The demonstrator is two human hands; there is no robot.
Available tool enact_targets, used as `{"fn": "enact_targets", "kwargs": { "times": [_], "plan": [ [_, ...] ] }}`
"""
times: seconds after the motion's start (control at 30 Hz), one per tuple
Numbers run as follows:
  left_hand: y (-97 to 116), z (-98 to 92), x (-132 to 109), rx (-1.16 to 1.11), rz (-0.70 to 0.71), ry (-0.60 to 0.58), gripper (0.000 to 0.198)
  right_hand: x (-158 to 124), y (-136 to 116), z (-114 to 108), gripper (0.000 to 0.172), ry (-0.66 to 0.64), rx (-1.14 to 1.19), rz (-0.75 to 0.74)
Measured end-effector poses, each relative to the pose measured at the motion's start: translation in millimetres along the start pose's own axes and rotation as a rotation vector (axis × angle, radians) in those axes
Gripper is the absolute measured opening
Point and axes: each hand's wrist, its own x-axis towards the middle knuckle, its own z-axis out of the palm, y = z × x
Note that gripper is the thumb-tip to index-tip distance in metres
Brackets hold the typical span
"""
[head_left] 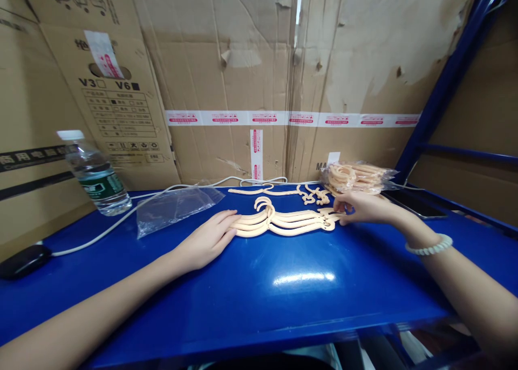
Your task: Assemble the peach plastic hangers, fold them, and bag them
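Beige hangers (299,231) overlapping, centre of the glossy blue table (243,294); left hand (208,239) outstretched, touching their left end; right hand (360,207) curled at their right end, can't tell if gripping; taped cardboard (226,84) walling the back; blue post (448,79) slanting at right

The left hand (208,238) and right hand (364,207) are bare, as are both slim forearms. In the right part of the frame, a bracelet (429,246) of round, whitish beads circles the wrist. Pale fabric (315,354) at the bottom edge may be clothing.
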Motion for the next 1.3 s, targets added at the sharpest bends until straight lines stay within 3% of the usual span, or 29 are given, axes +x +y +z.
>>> {"fn": "enact_targets", "kwargs": {
  "times": [0.2, 0.47, 0.73, 0.9, 1.03, 1.17, 1.3],
  "plan": [
    [0, 0.1, 0, -0.013, 0.002, 0.017, 0.047, -2, 4, -1, 0.034, 0.002, 0.019, -0.044],
    [5, -6.0, 0, -0.022, 0.024, 0.056, 0.043, -2, -17, -7, 0.038, 0.453, 0.143, -0.047],
    [2, -11.4, 2, 0.028, 0.016, 0.135, 0.040, 5, -18, 8, 0.038, 0.547, 0.165, -0.061],
    [-4, -23.0, 9, 0.070, 0.016, 0.176, 0.039, 15, -19, 9, 0.038, 0.503, 0.128, -0.087],
    [-8, -28.6, 22, 0.146, 0.001, 0.118, 0.037, 31, -24, 1, 0.027, 0.400, 0.027, -0.147],
    [-13, -23.3, 46, 0.179, 0.007, 0.068, 0.033, 57, -26, -6, 0.024, 0.230, -0.177, -0.224],
    [-25, -12.4, 80, 0.201, 0.005, 0.039, 0.032, 83, -27, -3, 0.030, 0.160, -0.266, -0.227]
  ]
}}
